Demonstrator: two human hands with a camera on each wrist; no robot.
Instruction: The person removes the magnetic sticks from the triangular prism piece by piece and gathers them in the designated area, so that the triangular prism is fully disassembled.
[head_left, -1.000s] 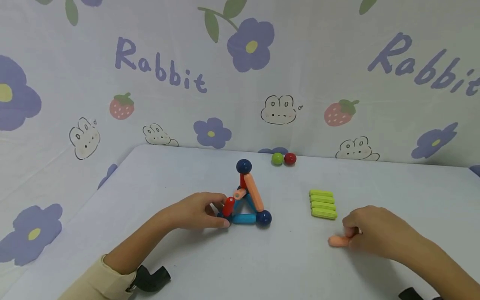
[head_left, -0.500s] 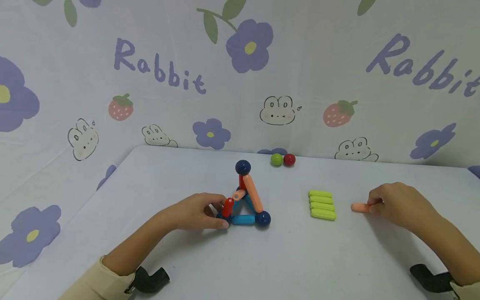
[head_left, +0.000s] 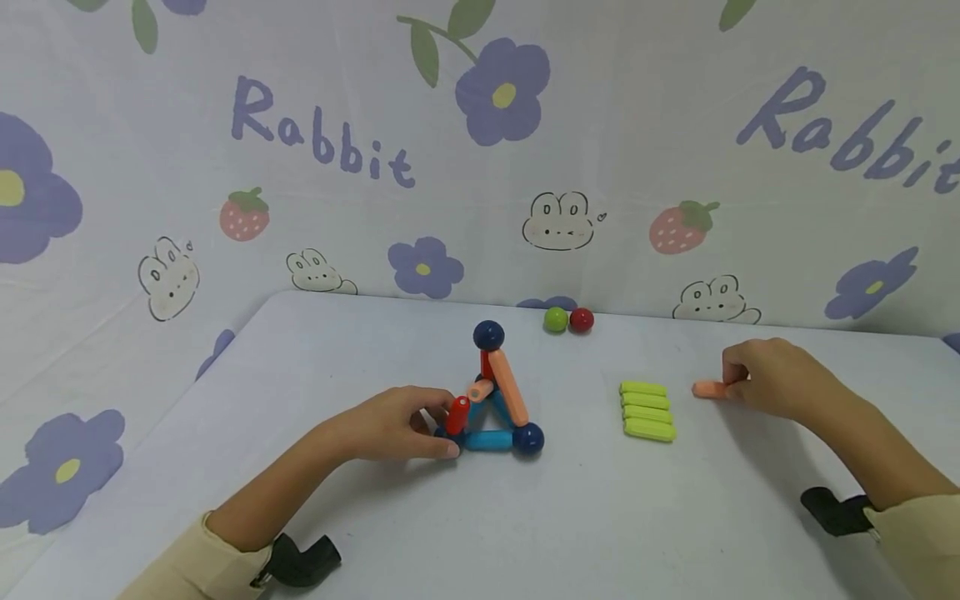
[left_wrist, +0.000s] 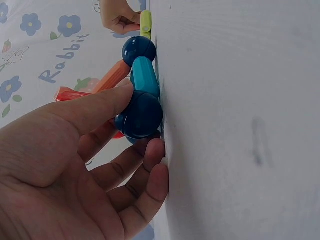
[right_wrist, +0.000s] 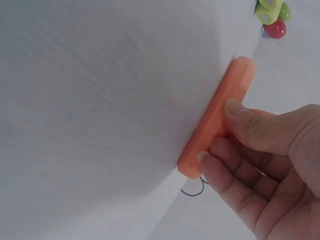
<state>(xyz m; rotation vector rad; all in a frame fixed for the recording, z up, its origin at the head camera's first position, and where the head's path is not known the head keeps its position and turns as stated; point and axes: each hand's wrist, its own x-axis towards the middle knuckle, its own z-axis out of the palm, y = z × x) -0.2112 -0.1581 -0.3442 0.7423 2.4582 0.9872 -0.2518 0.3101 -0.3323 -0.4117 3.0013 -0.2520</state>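
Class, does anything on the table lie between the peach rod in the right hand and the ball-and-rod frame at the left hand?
Yes: four lime-green rods lie side by side between the peach rod, pinched by the right hand, and the frame. Nothing else visible does.

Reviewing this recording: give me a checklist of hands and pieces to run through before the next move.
1. Right hand grips the loose orange rod: ok, pinched.
2. That rod lifted off the table: cannot tell.
3. Left hand holds the corner dark blue ball: ok, thumb against it.
4. Front red rod has a ball on its upper end: not ok, bare.
5. Lime-green rods lined up: ok, four side by side.
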